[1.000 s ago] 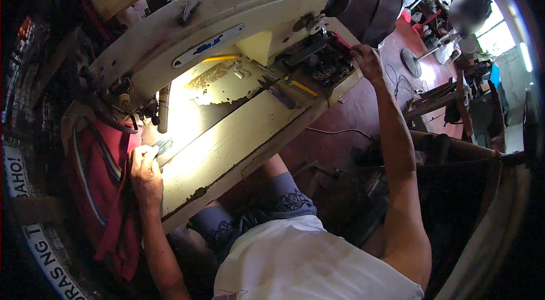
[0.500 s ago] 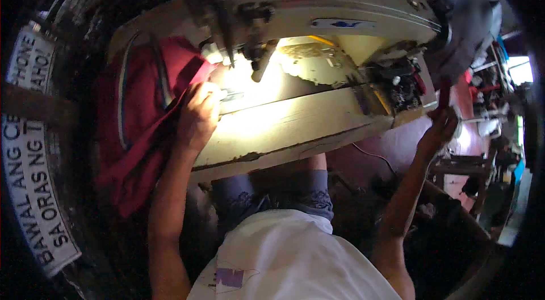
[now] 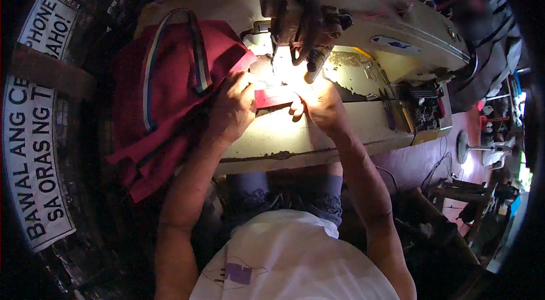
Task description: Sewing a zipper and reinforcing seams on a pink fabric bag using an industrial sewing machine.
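Note:
A maroon cloth (image 3: 153, 61) with a striped band (image 3: 153, 73) is spread over the left end of the sewing machine (image 3: 363, 22) bed. My left hand (image 3: 234, 108) is closed, pinching the cloth's right edge. Between my hands, a short red fabric strip (image 3: 273, 97) lies almost level in the lamp's bright light, below the machine's needle area. My right hand (image 3: 325, 106) has its fingers closed at the strip's right end, with glare washing out the fingertips. The presser foot and needle are too dark and overexposed to make out.
The machine's head (image 3: 306, 22) hangs just beyond my hands. To the right, a tray (image 3: 428, 110) holds small tools, with a yellow-handled tool (image 3: 407, 120) beside it. A person in grey (image 3: 491, 67) is at the far right. A wall sign (image 3: 34, 169) stands left.
My right hand has come in from the far right, bringing the red strip to the needle area beside my left hand. My left hand still holds the cloth. The view has shifted.

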A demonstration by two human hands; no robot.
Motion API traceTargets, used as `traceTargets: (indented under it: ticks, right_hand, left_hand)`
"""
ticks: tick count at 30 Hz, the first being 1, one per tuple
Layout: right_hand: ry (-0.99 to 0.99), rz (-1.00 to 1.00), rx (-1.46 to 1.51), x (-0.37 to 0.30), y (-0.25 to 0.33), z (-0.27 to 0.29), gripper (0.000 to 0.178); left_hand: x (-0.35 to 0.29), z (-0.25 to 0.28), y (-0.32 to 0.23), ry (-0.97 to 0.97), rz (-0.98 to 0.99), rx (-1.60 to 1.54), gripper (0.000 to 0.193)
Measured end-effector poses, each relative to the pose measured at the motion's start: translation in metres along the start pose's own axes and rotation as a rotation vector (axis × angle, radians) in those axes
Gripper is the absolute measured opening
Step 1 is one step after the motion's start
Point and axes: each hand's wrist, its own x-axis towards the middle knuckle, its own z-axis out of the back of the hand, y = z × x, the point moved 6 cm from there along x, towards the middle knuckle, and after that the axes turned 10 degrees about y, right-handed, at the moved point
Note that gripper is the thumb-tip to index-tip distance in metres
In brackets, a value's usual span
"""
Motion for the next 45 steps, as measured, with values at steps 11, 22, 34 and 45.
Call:
traceTargets:
  ticks: [11,22,34,45]
  right_hand:
    - [-0.052,0.013,-0.039,0.002,-0.017,0.016,0.021]
    - [-0.25,0.05,-0.309,-0.016,-0.012,0.013,0.039]
    - [-0.506,0.193,-0.06,-0.019,-0.018,0.012,0.036]
    - [-0.783,0.337,-0.406,-0.058,-0.003,0.034,0.044]
  left_hand:
    - [-0.001,0.003,0.002,-0.038,0.089,-0.064,0.041]
    - [-0.001,0.002,0.006,-0.08,0.071,-0.076,0.026]
    - [0.002,0.003,0.002,-0.05,0.083,-0.088,0.026]
    - [0.006,0.002,-0.006,0.025,0.005,-0.044,0.026]
